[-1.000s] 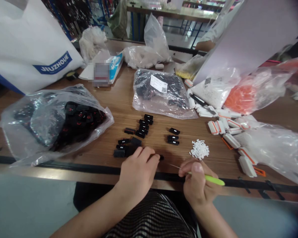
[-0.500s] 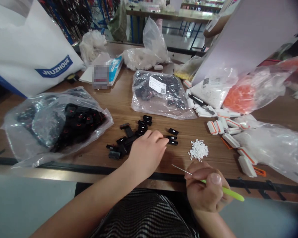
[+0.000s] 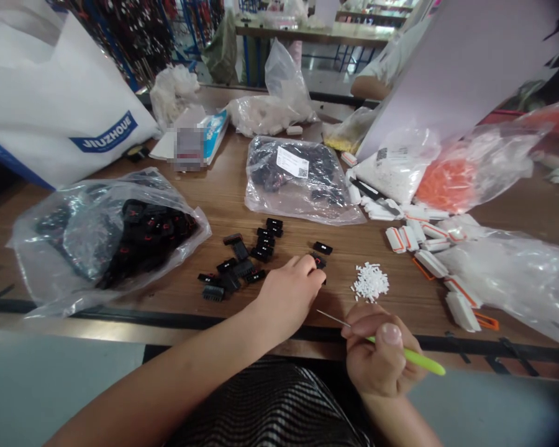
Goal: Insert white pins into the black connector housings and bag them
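My left hand (image 3: 291,296) lies on the wooden table (image 3: 223,186) with its fingers curled over a small black connector (image 3: 319,261). More black connectors (image 3: 242,264) lie loose just left of it, and one single connector (image 3: 323,248) sits just beyond. My right hand (image 3: 379,357) is closed round a green-handled needle tool (image 3: 410,357) whose thin metal tip points left toward my left hand. A small heap of white pins (image 3: 371,281) lies just past the right hand.
A clear bag of black parts (image 3: 112,239) sits at left, another labelled bag (image 3: 298,180) in the middle. White and orange housings (image 3: 423,239), a bag of orange parts (image 3: 451,180) and clear bags (image 3: 512,279) fill the right. A white printed bag (image 3: 60,93) stands far left. Another person's arm (image 3: 377,81) shows at the back.
My left hand moved from the table's front edge forward and right onto the connectors near the white pins. My right hand drew back slightly with the needle tool.
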### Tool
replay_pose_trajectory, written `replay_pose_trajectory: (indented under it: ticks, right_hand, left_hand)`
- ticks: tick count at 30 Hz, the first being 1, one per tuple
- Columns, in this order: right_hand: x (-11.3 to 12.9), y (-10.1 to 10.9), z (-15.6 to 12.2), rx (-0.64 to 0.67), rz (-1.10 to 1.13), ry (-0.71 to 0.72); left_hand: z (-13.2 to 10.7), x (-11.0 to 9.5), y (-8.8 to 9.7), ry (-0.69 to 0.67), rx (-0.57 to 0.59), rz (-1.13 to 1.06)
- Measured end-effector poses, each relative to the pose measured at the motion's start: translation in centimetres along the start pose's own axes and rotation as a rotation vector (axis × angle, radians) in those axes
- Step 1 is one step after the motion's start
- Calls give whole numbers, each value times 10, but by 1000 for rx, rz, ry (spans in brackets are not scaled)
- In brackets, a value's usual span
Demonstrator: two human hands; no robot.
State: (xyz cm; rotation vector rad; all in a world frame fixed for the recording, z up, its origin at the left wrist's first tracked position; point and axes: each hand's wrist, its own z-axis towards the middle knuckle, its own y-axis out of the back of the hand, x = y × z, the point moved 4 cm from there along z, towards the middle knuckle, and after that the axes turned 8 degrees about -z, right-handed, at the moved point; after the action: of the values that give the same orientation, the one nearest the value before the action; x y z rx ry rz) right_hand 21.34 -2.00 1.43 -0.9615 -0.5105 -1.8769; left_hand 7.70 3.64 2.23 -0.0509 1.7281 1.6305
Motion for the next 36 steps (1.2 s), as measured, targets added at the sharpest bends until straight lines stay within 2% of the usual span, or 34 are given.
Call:
replay_pose_trajectory:
  ticks: [4,9,13,18,32,36]
  right_hand:
    - [0,0,1,49,9,-39]
    - [-4,-3,1,165,-91,-131]
    - [-10,-5,0,317,-207,-215]
    - [-8,-9,2,479,-343,-161]
    - [-12,-10,-2,480,-346,-147]
    - [-12,-11,-2,507,-391,-103]
  left_hand:
    - [-23,10,6,46,17,-189]
    - [-48,21,1,13,-95,-428]
    - [-56,24,-3,17,-171,-497]
    - [-57,26,-4,80,-181,-510]
    - [-56,28,-4,107,-188,-580]
    - [-55,28,-4,93,-192,-580]
